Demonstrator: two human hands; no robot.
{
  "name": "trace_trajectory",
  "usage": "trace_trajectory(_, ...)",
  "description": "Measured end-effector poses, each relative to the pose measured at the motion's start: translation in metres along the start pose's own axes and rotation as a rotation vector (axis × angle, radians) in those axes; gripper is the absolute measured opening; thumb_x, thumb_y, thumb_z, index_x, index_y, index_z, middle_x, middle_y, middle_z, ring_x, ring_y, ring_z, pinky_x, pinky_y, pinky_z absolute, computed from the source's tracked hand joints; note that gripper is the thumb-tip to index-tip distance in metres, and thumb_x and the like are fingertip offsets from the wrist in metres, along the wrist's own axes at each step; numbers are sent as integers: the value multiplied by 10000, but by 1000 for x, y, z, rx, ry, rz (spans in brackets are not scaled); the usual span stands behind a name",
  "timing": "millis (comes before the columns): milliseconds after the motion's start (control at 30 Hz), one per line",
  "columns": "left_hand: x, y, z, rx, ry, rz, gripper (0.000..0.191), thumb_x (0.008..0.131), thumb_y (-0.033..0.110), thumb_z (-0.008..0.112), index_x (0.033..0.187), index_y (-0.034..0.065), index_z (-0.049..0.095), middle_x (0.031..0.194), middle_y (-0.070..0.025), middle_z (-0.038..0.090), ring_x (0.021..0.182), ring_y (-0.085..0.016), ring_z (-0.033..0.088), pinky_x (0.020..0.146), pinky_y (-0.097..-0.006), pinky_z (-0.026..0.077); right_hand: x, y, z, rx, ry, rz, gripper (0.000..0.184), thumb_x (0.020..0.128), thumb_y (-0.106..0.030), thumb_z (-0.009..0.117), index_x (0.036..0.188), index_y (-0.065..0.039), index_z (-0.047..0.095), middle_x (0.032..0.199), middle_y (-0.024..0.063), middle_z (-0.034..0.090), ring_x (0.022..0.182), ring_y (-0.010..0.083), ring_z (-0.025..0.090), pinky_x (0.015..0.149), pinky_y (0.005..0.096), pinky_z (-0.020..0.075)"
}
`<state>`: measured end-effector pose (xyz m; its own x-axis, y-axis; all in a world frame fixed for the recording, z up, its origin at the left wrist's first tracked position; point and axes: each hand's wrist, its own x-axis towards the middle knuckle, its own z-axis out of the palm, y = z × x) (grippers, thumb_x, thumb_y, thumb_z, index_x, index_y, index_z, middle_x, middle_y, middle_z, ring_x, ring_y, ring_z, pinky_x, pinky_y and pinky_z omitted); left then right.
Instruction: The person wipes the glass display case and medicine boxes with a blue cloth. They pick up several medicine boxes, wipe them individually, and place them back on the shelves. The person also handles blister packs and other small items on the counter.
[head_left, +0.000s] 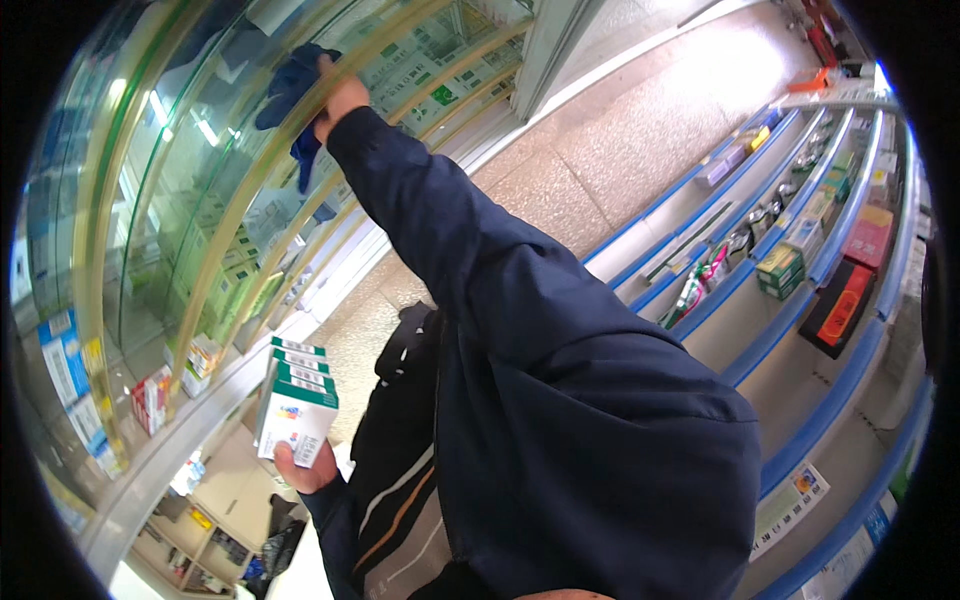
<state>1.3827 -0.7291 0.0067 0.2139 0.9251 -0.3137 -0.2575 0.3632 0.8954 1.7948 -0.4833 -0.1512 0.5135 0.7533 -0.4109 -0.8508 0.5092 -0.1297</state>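
Observation:
My left hand (311, 466) grips a stack of several white medicine-type cartons (300, 424) with green ends, the thumb on the front one. The cartons are held in the air in front of a glass display cabinet. My right hand (346, 94) reaches into the cabinet, shut on a dark blue cloth (294, 84). The cloth lies at a glass shelf (187, 97) and partly hangs below its yellowish edge strip (259, 169). That strip hides part of the hand.
Several green-and-white cartons (217, 277) stand on lower shelves. Red-and-white cartons (151, 397) and a blue-and-white carton (66, 360) stand at the left. Blue-edged shelving (780, 352) with boxes runs along the right. A speckled tile floor (555, 180) lies between.

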Motion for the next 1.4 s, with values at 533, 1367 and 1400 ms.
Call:
trace_trajectory(533, 83, -26, 0, 203, -138, -334, 856, 771, 306, 749, 1469, 0, 359, 1434, -148, 483, 1325, -313, 458, 1140, -482, 330, 34, -100, -326, -1051, 493, -528, 224, 875, -116, 642, 1034, 24, 718, 800, 102, 731, 634, 146, 691, 591, 284, 573)
trace_trajectory(1367, 93, -8, -39, 186, -110, -330, 823, 782, 298, 747, 1462, 14, 380, 1428, -154, 493, 1320, -312, 466, 1148, -487, 319, 73, -108, -301, -1152, 700, -317, 386, 702, -348, 801, 903, -19, 770, 914, 215, 728, 905, 354, 707, 862, 401, 548)
trace_trajectory(1400, 93, -8, -37, 185, -130, -334, 837, 782, 302, 744, 1472, 16, 366, 1435, -155, 484, 1326, -314, 460, 1149, -488, 315, 74, -106, -300, -1181, 710, -326, 387, 696, -354, 804, 882, -16, 767, 908, 217, 726, 901, 360, 706, 856, 406, 548)
